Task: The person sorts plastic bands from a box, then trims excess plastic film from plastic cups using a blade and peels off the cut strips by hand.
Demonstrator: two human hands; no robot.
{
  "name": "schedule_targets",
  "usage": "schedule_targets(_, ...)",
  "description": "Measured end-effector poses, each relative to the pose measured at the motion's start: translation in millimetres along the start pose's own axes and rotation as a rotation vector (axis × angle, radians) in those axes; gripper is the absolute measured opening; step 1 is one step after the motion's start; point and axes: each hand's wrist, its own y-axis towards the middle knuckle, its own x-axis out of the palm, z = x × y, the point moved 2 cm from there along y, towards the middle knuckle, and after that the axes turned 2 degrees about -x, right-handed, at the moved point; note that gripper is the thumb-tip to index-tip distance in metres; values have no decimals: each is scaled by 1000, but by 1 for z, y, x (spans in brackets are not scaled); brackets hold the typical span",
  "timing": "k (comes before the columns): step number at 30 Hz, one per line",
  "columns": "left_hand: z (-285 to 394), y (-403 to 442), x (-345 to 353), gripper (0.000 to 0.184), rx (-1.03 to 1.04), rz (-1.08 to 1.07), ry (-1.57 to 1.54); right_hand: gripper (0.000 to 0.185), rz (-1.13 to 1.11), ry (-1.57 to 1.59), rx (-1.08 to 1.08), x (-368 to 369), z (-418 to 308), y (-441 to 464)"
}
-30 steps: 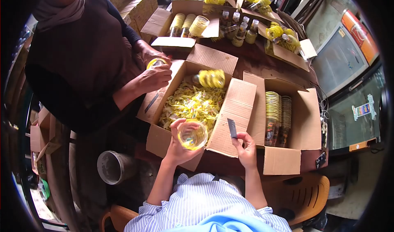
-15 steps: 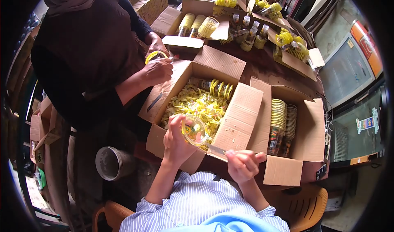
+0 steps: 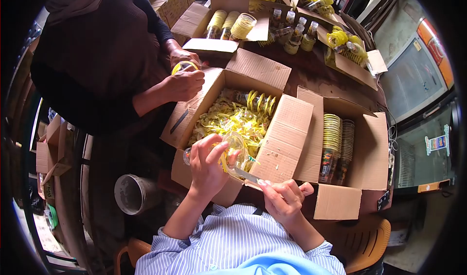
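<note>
My left hand (image 3: 208,167) is closed around a clear plastic cup (image 3: 235,144), which is tilted above the carton. A yellow strip hangs at the cup's near edge. My right hand (image 3: 286,201) grips a knife (image 3: 247,174), its thin blade pointing left and meeting the cup's lower rim, though exact contact is hard to tell. Under both hands, the open cardboard box (image 3: 287,141) holds a heap of yellow plastic strips (image 3: 233,121). A stack of yellow-rimmed cups (image 3: 261,103) lies at that box's far right.
At left, another person's hands (image 3: 184,82) hold a yellow-rimmed cup (image 3: 185,67). A second box (image 3: 372,148) on the right contains stacked cups (image 3: 331,148). Farther back are a box of cup stacks (image 3: 228,24) and several bottle-like clear items (image 3: 297,31). A bucket (image 3: 129,194) stands lower left.
The cup has turned in my left hand, its opening now less face-on, and my fingers have shifted around it. My right hand and the knife have moved slightly left toward the rim.
</note>
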Motion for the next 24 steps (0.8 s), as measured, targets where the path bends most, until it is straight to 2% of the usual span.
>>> schedule_targets(4, 2, 3, -2, 58, 68, 12, 65, 26, -56, -21, -48, -4, -2, 3)
schedule_targets(10, 7, 13, -11, 40, 100, -6, 36, 26, -90, -115, -107, -3, -2, 5)
schedule_targets(19, 8, 15, -13, 45, 126, -61, 87, 27, -77, -55, -88, 4, -5, 11)
schedule_targets(22, 6, 15, -14, 39, 172, 21, 13, 26, -107, -27, -83, -2, -7, 15)
schedule_targets(24, 7, 18, -16, 39, 227, -29, 49, 26, -115, -27, -85, -4, -8, 15)
